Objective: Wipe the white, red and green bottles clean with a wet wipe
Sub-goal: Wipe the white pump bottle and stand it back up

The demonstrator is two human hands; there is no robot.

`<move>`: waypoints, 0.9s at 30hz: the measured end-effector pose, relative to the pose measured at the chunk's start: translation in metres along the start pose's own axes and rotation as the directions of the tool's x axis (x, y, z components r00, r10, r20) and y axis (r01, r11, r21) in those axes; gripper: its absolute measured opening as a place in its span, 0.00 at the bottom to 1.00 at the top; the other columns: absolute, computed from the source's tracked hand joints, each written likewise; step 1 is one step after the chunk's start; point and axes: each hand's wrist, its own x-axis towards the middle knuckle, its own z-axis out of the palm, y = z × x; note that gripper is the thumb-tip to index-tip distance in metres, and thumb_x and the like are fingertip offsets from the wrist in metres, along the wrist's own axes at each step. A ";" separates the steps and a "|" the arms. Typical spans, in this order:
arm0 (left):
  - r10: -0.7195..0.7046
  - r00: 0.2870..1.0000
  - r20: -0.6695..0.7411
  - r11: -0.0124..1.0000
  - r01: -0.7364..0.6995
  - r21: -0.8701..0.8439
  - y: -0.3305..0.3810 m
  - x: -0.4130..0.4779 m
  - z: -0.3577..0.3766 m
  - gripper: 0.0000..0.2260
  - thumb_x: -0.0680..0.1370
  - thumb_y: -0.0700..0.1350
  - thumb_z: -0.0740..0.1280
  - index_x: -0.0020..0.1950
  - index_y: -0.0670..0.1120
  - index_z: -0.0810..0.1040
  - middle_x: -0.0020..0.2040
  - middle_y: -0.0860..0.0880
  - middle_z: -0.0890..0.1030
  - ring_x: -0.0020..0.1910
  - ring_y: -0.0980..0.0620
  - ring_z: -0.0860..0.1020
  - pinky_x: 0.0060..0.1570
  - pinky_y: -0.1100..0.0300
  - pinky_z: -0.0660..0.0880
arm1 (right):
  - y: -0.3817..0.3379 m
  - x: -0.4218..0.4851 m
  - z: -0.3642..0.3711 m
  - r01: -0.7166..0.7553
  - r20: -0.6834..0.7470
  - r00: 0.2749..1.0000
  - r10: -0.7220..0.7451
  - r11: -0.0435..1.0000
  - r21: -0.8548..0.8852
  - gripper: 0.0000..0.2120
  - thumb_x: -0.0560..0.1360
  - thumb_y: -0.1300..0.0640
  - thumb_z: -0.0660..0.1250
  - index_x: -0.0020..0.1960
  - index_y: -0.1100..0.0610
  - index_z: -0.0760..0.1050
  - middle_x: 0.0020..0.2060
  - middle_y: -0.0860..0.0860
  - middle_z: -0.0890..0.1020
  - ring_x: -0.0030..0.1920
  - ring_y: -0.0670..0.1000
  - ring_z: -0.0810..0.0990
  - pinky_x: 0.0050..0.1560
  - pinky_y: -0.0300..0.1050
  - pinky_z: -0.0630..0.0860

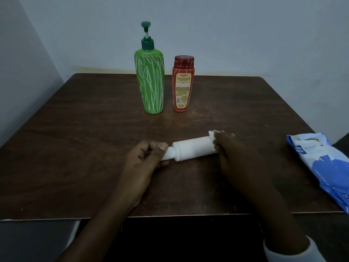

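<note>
1. White bottle [192, 149]: plain, no label visible, cylindrical body narrowing to a slim cap end. Lies on its side near the front of the dark wooden table [75, 148], cap end toward the left.
2. Left hand [146, 157]: fingers curled round the cap end, gripping it.
3. Right hand [229, 148]: clamps a crumpled white wet wipe [212, 136] against the bottle's base end.
4. Green bottle [150, 82]: upright at table centre-rear, white streaks on body, dark green pump raised.
5. Red bottle [182, 84]: upright just beside the green one on its right, apart; printed label faces camera, white streaks on cap.
6. Blue-white wipes pack [321, 167]: flat at right table edge.
</note>
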 end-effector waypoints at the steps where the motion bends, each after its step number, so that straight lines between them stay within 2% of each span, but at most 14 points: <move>1: -0.040 0.999 -0.027 0.998 0.039 -0.051 0.000 0.002 0.000 0.08 0.77 0.46 0.72 0.51 0.42 0.83 0.51 0.42 0.86 0.50 0.47 0.85 0.49 0.52 0.84 | 0.000 -0.001 0.002 0.013 -0.008 1.000 -0.013 1.000 0.008 0.17 0.76 0.62 0.67 0.64 0.53 0.76 0.59 0.52 0.81 0.54 0.52 0.81 0.50 0.40 0.74; 3: -0.098 0.993 -0.063 0.990 0.091 -0.108 -0.001 0.008 -0.002 0.03 0.79 0.39 0.72 0.51 0.42 0.83 0.52 0.40 0.85 0.50 0.47 0.85 0.48 0.53 0.84 | -0.003 -0.001 0.005 0.028 -0.026 0.999 -0.027 0.999 0.018 0.18 0.77 0.61 0.66 0.66 0.52 0.74 0.62 0.52 0.79 0.58 0.52 0.80 0.53 0.43 0.75; 6: -0.100 0.994 -0.042 0.989 0.095 -0.110 -0.002 0.010 -0.005 0.10 0.75 0.34 0.74 0.55 0.42 0.82 0.52 0.40 0.86 0.48 0.48 0.86 0.45 0.57 0.84 | -0.017 -0.003 0.014 0.070 0.044 0.997 -0.071 0.997 0.014 0.21 0.77 0.60 0.65 0.69 0.52 0.70 0.67 0.52 0.75 0.64 0.52 0.76 0.61 0.46 0.73; 8: -0.078 0.997 -0.024 0.992 0.075 -0.106 -0.001 0.008 -0.008 0.15 0.72 0.34 0.76 0.57 0.41 0.81 0.52 0.42 0.87 0.48 0.47 0.86 0.44 0.61 0.83 | -0.033 -0.008 0.022 0.169 0.111 0.979 -0.172 0.985 0.038 0.24 0.75 0.62 0.68 0.70 0.53 0.69 0.69 0.51 0.72 0.69 0.51 0.71 0.65 0.47 0.70; 10: -0.094 0.995 -0.014 0.988 0.092 -0.123 0.000 0.008 -0.010 0.19 0.68 0.37 0.78 0.58 0.41 0.81 0.52 0.42 0.87 0.49 0.47 0.86 0.44 0.61 0.83 | -0.036 -0.013 0.029 0.268 0.115 0.955 -0.273 0.962 0.056 0.26 0.73 0.63 0.70 0.69 0.54 0.70 0.70 0.51 0.71 0.71 0.51 0.68 0.66 0.49 0.69; 12: -0.114 0.993 -0.010 0.983 0.111 -0.149 -0.002 0.008 -0.011 0.20 0.67 0.38 0.78 0.58 0.41 0.82 0.50 0.40 0.88 0.49 0.44 0.86 0.47 0.57 0.85 | -0.025 -0.010 0.027 0.211 0.083 0.973 -0.216 0.975 0.065 0.25 0.73 0.62 0.69 0.69 0.52 0.70 0.69 0.51 0.73 0.69 0.52 0.71 0.65 0.52 0.73; 14: -0.104 0.994 -0.020 0.984 0.100 -0.151 -0.001 0.007 -0.009 0.15 0.70 0.36 0.77 0.56 0.41 0.82 0.48 0.40 0.87 0.49 0.41 0.86 0.47 0.55 0.85 | -0.006 -0.004 0.019 0.100 0.034 0.994 -0.102 0.993 0.064 0.25 0.76 0.62 0.66 0.71 0.48 0.68 0.68 0.50 0.74 0.66 0.51 0.74 0.64 0.51 0.75; 16: -0.076 0.997 -0.031 0.989 0.071 -0.131 -0.001 0.004 -0.005 0.12 0.75 0.33 0.74 0.57 0.41 0.81 0.49 0.40 0.87 0.49 0.41 0.87 0.45 0.53 0.85 | 0.013 -0.003 0.010 0.038 0.011 0.999 -0.039 0.998 0.055 0.26 0.76 0.64 0.65 0.71 0.47 0.69 0.68 0.48 0.74 0.67 0.48 0.74 0.67 0.46 0.70; 18: -0.052 0.998 -0.025 0.992 0.049 -0.114 -0.001 0.003 -0.003 0.12 0.76 0.32 0.73 0.57 0.42 0.80 0.51 0.40 0.86 0.50 0.40 0.87 0.45 0.52 0.85 | 0.023 -0.002 0.007 0.038 0.003 0.999 -0.039 0.998 0.040 0.26 0.74 0.66 0.66 0.70 0.50 0.71 0.68 0.48 0.74 0.68 0.48 0.72 0.69 0.44 0.65; 20: -0.031 1.000 -0.006 0.994 0.030 -0.103 0.000 0.004 -0.004 0.16 0.74 0.32 0.75 0.59 0.42 0.79 0.52 0.40 0.87 0.52 0.40 0.86 0.48 0.49 0.85 | 0.016 -0.002 0.012 0.057 -0.001 0.998 -0.057 0.998 0.023 0.26 0.72 0.68 0.67 0.69 0.53 0.73 0.67 0.50 0.74 0.68 0.50 0.72 0.70 0.48 0.65; 23: -0.030 0.999 0.030 0.996 0.032 -0.084 0.000 0.004 -0.007 0.20 0.71 0.31 0.76 0.60 0.42 0.80 0.52 0.41 0.87 0.53 0.41 0.86 0.54 0.47 0.83 | -0.019 -0.009 0.026 0.219 -0.023 0.975 -0.220 0.975 -0.023 0.25 0.70 0.68 0.66 0.67 0.58 0.74 0.66 0.55 0.76 0.67 0.54 0.74 0.70 0.51 0.65; 25: -0.043 0.998 0.039 0.995 0.046 -0.086 -0.001 0.004 -0.007 0.19 0.70 0.31 0.76 0.59 0.41 0.81 0.52 0.41 0.88 0.53 0.42 0.86 0.53 0.51 0.84 | -0.041 -0.013 0.032 0.364 0.029 0.931 -0.363 0.931 -0.032 0.22 0.75 0.62 0.57 0.68 0.59 0.72 0.68 0.54 0.74 0.69 0.53 0.71 0.74 0.46 0.59; 27: -0.059 0.997 0.039 0.993 0.063 -0.099 -0.002 0.003 -0.006 0.16 0.71 0.32 0.76 0.58 0.41 0.83 0.51 0.41 0.88 0.52 0.42 0.87 0.51 0.55 0.85 | -0.043 -0.009 0.035 0.411 0.070 0.910 -0.409 0.912 -0.009 0.24 0.76 0.59 0.52 0.70 0.57 0.71 0.69 0.52 0.72 0.71 0.51 0.68 0.75 0.45 0.56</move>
